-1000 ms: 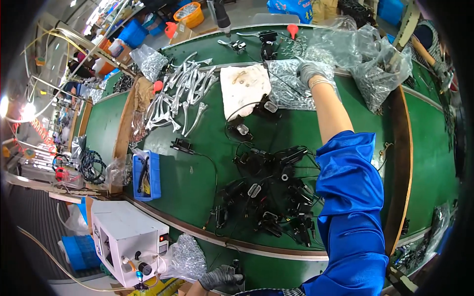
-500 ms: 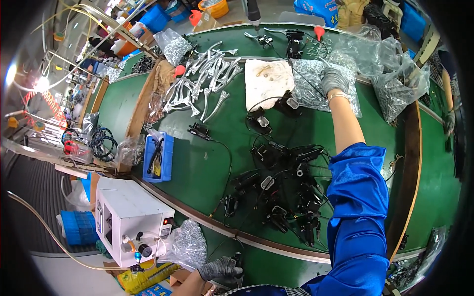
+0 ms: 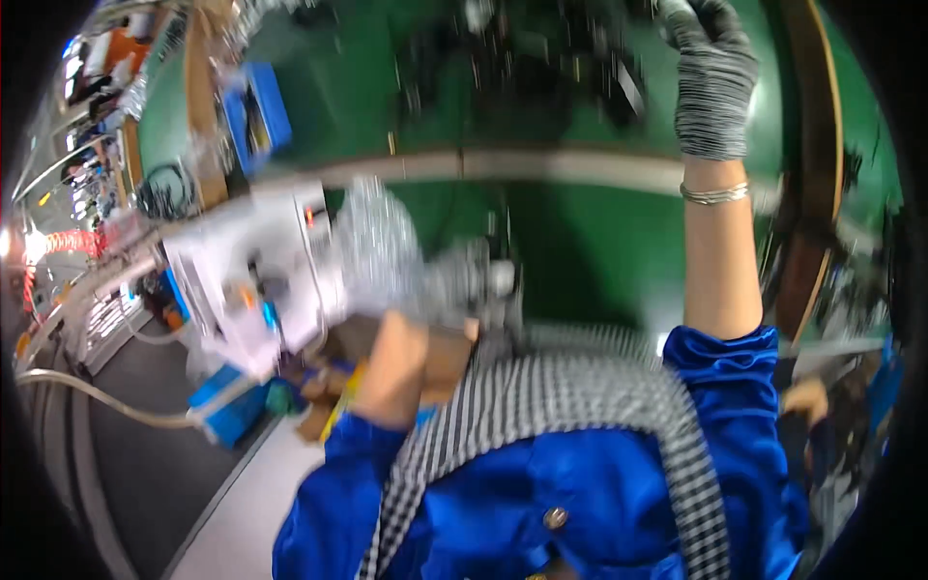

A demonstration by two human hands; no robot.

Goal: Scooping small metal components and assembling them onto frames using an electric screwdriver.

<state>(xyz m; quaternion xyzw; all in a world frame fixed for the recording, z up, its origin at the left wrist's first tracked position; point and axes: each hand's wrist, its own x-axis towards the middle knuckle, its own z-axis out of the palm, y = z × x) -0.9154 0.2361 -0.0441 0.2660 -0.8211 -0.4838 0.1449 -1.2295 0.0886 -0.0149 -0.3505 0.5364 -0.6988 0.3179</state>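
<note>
My left hand (image 3: 452, 275), in a striped grey glove, is at the near edge of the green bench, beside a clear bag of small metal pieces (image 3: 377, 242). It is blurred by motion, but its fingers look closed round a small black part (image 3: 495, 237). At the upper right, over the bench, my right hand (image 3: 715, 82) wears a similar glove. Its fingers point away and are curled together at the picture's top edge; whatever they hold cannot be made out. Left of it lies a heap of black cabled parts (image 3: 541, 82), smeared and partly cut off.
A white box-shaped machine (image 3: 256, 271) with a hose stands at the left. Behind it is a blue bin (image 3: 256, 116). A pale rail (image 3: 561, 166) crosses the bench, and a brown wooden divider (image 3: 822, 126) runs along the right. Another person's hand (image 3: 804, 398) shows at the far right.
The view has swung down toward my body. My right hand has left the bag of small metal pieces at the back and come nearer. My left hand stays by the near edge.
</note>
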